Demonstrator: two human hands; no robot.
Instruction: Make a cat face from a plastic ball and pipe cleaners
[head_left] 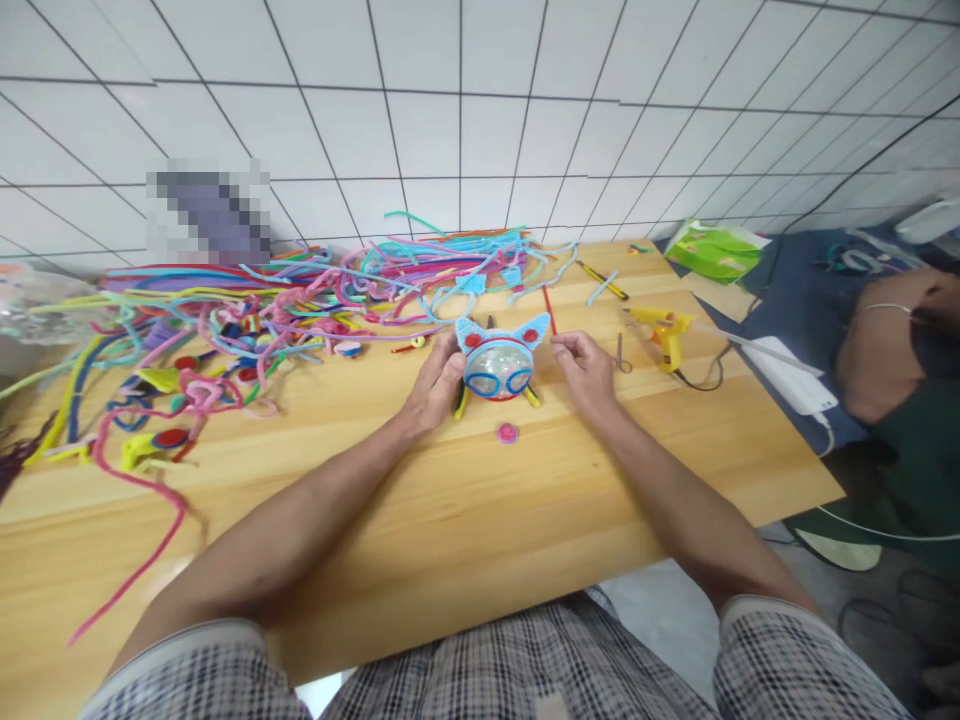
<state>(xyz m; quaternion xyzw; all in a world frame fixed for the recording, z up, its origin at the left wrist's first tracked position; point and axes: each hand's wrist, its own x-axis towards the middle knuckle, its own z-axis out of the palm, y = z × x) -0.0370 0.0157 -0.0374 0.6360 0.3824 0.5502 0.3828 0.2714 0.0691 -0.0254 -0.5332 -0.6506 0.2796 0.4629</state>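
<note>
A small animal figure (496, 360) stands on the wooden table in front of me. It has a clear round body, light blue pipe-cleaner ears with red centres, dark blue ring eyes and yellow-and-black legs. My left hand (432, 390) grips its left side, thumb against the body and the other fingers partly hidden behind. To the right of the figure, my right hand (586, 378) pinches the lower end of a thin red pipe cleaner (549, 308), which points up and away. A small pink-and-purple disc (507, 433) lies on the table nearer to me.
Tangled pipe cleaners (300, 300) cover the back and left. On the right are a yellow glue gun (663, 334) with a cord, small scissors (622, 354), a yellow utility knife (604, 281) and a green packet (711, 250). Another person's arm (885, 330) is beyond a white power strip (791, 380).
</note>
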